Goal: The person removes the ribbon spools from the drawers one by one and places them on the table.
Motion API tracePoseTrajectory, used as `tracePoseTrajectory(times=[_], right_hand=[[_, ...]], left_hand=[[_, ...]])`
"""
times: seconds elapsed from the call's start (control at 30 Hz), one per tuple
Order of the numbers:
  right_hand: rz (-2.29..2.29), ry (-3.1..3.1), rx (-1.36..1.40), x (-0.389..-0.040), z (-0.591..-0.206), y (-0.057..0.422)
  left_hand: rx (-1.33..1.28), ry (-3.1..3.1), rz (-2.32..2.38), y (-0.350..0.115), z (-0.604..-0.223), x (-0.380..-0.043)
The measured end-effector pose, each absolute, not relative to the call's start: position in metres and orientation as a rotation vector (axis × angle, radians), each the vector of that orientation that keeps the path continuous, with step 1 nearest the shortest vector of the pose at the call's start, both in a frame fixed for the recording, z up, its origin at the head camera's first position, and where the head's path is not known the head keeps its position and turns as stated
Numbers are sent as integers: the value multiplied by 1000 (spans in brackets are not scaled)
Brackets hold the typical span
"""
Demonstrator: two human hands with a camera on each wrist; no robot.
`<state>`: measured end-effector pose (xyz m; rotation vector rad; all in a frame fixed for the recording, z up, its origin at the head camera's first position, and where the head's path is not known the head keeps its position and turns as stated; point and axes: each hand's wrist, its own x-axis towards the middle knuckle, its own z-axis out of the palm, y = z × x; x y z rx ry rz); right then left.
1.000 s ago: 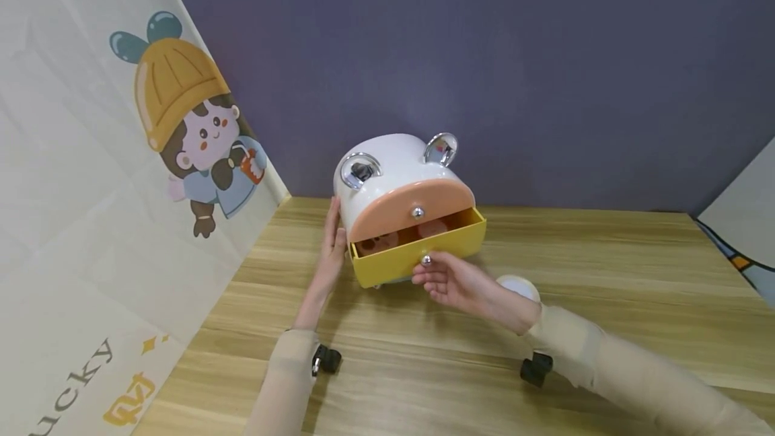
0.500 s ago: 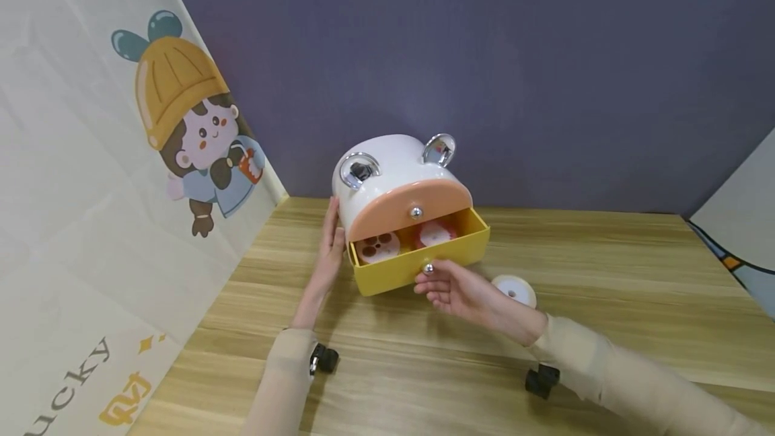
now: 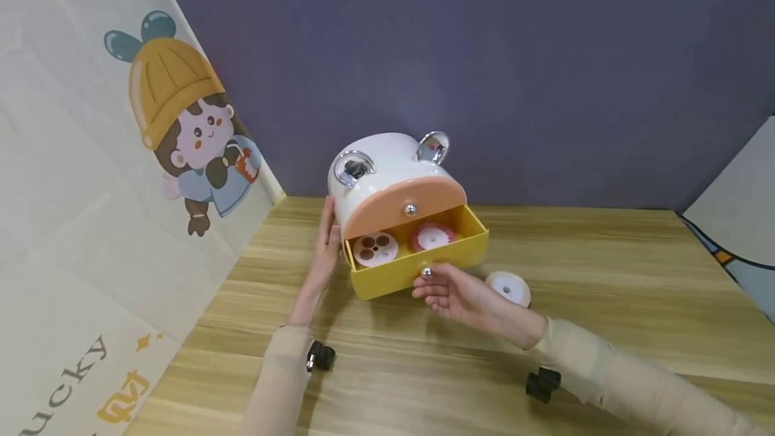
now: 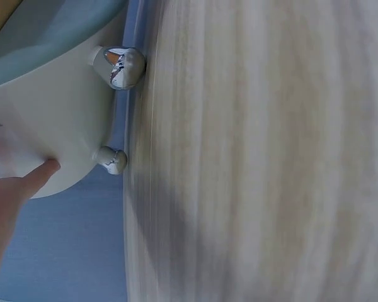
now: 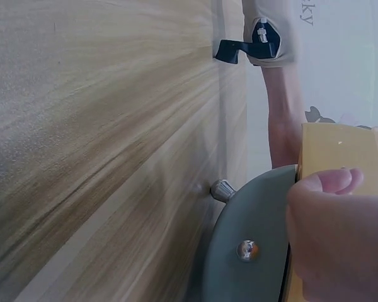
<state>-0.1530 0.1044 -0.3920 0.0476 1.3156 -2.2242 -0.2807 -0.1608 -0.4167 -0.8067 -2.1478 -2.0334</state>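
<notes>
A small white drawer cabinet (image 3: 378,161) with two chrome ears stands on the table, its yellow drawer (image 3: 390,280) pulled well out. The thumb and fingers of my right hand (image 3: 460,296) pinch that drawer's silver knob (image 3: 426,272). Along the cabinet's left side rests my left hand (image 3: 325,251), fingers extended; the left wrist view shows its thumb against the white wall. Inside the drawer lie a pale disc with several brown holes (image 3: 366,242) and a roll with a pink-red edge (image 3: 432,237). Above them, the orange top drawer (image 3: 387,209) is closed.
A white-faced roll (image 3: 507,289) lies on the wooden table (image 3: 605,274), just right of the drawer and beside my right wrist. Below the yellow drawer is a grey-green drawer (image 5: 239,277), and chrome feet (image 5: 222,190) support the cabinet. A dark wall (image 3: 545,86) rises behind.
My right hand has drawn the yellow drawer farther out toward me, bringing both round items inside into fuller view. My left hand has stayed against the cabinet's side.
</notes>
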Motion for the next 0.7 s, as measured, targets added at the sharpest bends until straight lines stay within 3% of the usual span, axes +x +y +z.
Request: tracePoseTrajectory(times=[0.7], right_hand=[[-2197,1280,21,-137,-393,108]], left_hand=[[-801,-2137,-2053,-160,-416,-278]])
